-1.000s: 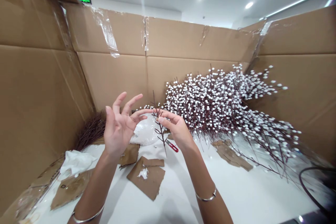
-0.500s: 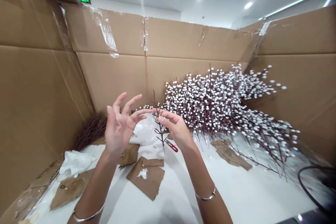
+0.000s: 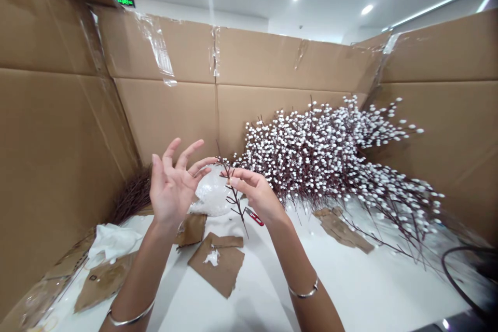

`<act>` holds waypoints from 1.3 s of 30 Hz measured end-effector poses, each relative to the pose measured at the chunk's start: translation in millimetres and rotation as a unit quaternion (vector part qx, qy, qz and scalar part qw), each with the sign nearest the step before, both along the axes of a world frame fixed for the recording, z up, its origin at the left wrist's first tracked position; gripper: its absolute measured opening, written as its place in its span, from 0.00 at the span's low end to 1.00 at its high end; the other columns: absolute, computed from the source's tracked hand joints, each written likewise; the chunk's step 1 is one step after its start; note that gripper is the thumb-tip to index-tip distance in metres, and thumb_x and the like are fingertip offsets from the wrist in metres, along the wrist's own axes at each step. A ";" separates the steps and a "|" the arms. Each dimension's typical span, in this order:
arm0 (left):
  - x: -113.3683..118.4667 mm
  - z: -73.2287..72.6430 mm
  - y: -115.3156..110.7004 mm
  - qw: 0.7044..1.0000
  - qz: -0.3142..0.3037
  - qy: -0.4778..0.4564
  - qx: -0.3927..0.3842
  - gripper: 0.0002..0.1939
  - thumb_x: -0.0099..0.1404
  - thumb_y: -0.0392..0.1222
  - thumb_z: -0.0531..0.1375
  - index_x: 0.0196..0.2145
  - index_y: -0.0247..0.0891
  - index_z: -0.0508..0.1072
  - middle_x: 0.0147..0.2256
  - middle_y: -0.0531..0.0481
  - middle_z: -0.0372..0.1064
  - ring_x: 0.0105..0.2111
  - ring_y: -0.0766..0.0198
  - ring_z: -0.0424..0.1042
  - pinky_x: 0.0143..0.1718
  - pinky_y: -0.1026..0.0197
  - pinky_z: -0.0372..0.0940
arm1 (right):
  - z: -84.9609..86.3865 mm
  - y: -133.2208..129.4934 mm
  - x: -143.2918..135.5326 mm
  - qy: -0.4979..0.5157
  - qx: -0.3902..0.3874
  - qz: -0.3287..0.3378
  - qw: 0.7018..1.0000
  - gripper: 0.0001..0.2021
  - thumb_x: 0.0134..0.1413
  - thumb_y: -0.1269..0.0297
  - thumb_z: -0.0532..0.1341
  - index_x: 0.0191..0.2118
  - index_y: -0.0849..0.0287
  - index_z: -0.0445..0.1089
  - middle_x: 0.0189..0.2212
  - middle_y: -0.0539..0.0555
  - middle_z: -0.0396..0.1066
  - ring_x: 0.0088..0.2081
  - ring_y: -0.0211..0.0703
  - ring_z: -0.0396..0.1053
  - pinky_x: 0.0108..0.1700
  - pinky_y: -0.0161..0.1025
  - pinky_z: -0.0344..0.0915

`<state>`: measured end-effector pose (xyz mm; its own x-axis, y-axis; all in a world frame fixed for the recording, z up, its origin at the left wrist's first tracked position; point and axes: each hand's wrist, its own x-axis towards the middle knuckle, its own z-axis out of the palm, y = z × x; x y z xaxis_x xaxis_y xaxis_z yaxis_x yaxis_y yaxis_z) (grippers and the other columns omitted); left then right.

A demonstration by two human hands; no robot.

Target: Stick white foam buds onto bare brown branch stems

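With the fingers of our right hand point(image 3: 265, 196) we pinched the twig point(image 3: 235, 199): thin, dark brown, forked, tilted, above the table point(image 3: 260, 285). Our left hand point(image 3: 171, 192) had its fingers spread, one tip near the upper twig; contact unclear. We noted red snips point(image 3: 255, 217) and cardboard scraps point(image 3: 220, 270) below, white-berried branches point(image 3: 311, 158) to the right, cardboard walls point(image 3: 280, 65) on three sides, and open tabletop between our forearms.

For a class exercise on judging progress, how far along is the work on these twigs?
The heap of white-berried branches looks done. In hand is one bare twig, pinched by the right hand, the open left hand near its upper end. The bundle of bare stems by the cardboard wall seems undone; count unclear.
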<state>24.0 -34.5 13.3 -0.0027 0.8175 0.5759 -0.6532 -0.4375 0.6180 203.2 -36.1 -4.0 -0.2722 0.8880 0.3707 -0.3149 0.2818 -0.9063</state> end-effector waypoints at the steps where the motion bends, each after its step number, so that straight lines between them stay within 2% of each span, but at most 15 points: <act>1: -0.6 0.4 -0.2 1.000 0.005 0.000 0.001 0.25 0.70 0.63 0.45 0.53 0.48 0.67 0.59 0.41 0.65 0.45 0.50 0.77 0.44 0.48 0.71 | 0.8 -0.3 0.0 -0.006 -0.001 -0.015 1.000 0.10 0.47 0.56 0.70 0.32 0.56 0.76 0.45 0.53 0.75 0.47 0.44 0.70 0.52 0.41 0.64; 7: -2.1 3.6 -3.6 1.000 0.026 -0.007 0.003 0.25 0.70 0.63 0.45 0.52 0.48 0.68 0.58 0.42 0.67 0.45 0.51 0.77 0.45 0.49 0.71 | 2.2 1.7 1.1 -0.032 0.042 -0.063 0.997 0.08 0.47 0.59 0.69 0.29 0.55 0.74 0.45 0.52 0.73 0.48 0.44 0.69 0.52 0.42 0.63; 18: -4.1 3.2 -2.8 1.000 0.016 -0.012 -0.005 0.26 0.69 0.64 0.44 0.51 0.47 0.69 0.59 0.41 0.66 0.45 0.52 0.77 0.44 0.51 0.71 | -0.6 2.4 0.2 -0.050 0.046 -0.054 0.996 0.07 0.50 0.59 0.68 0.29 0.55 0.73 0.49 0.54 0.73 0.50 0.45 0.69 0.53 0.43 0.63; 39: -3.6 2.1 -2.8 1.000 0.002 -0.015 -0.010 0.27 0.69 0.64 0.44 0.52 0.47 0.68 0.59 0.41 0.65 0.45 0.53 0.76 0.44 0.51 0.71 | -1.0 3.5 1.6 -0.053 0.054 -0.033 0.997 0.08 0.51 0.57 0.67 0.30 0.55 0.73 0.49 0.54 0.74 0.51 0.45 0.69 0.53 0.43 0.64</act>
<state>20.4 -37.4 15.4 -0.0236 0.8291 0.5586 -0.6698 -0.4280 0.6069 204.8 -32.6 -5.0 -0.2574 0.8619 0.4370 -0.1962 0.3962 -0.8970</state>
